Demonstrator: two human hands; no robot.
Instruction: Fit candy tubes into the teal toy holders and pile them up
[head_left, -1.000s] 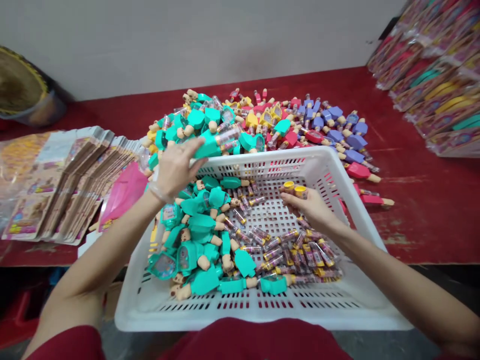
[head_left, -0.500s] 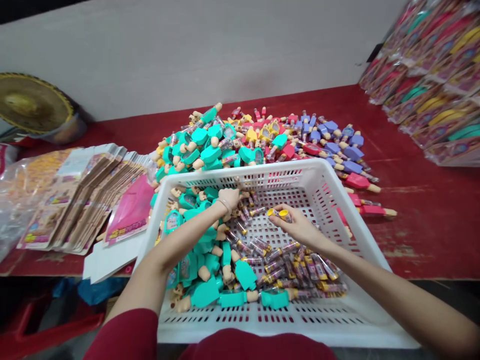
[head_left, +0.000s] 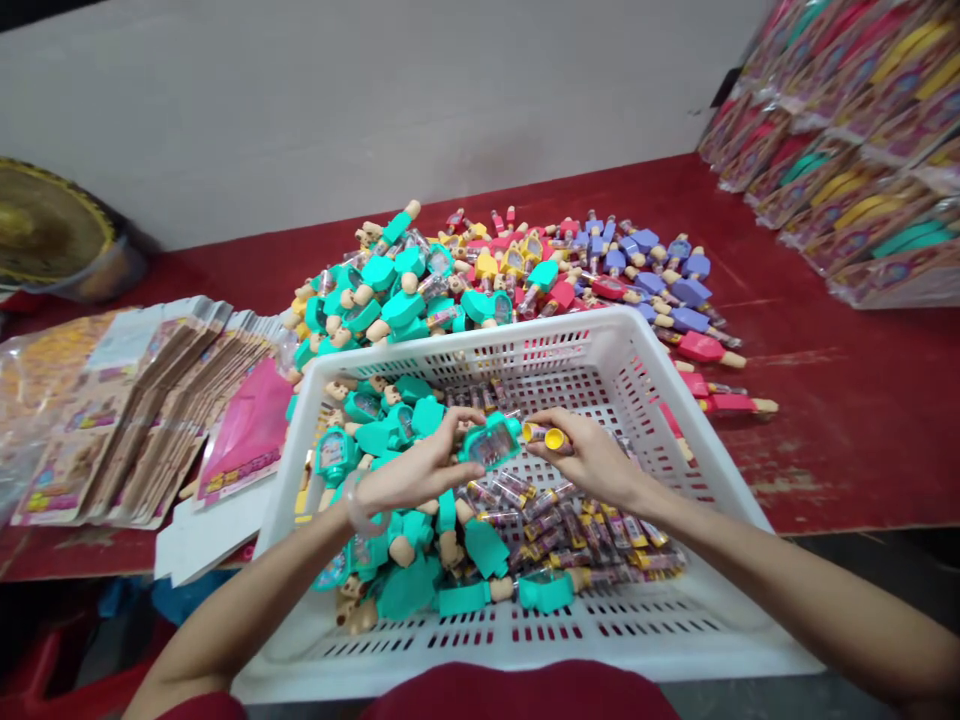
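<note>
My left hand (head_left: 431,462) grips a teal plastic case (head_left: 491,443) with a clear window, held above the basket. Close to its right, my right hand (head_left: 589,455) is closed around a couple of small clear tubes with yellow ends (head_left: 553,440). The white perforated basket (head_left: 570,660) below holds teal popsicle-shaped cases (head_left: 409,590) with beige stick ends on its left side. Clear tubes with yellow caps and purple-pink contents (head_left: 555,525) lie loose in its middle and right.
Behind the basket, teal, yellow, red and purple cases (head_left: 405,285) are heaped on the red table (head_left: 840,420). Folded printed cards (head_left: 142,430) and a pink bag (head_left: 244,420) lie at left. Packed boxes (head_left: 862,190) stand stacked at right. A straw hat (head_left: 52,220) sits far left.
My left hand has come up from the pile with a teal case and moved near the right hand. My right hand still holds the tubes. The view has shifted slightly.
</note>
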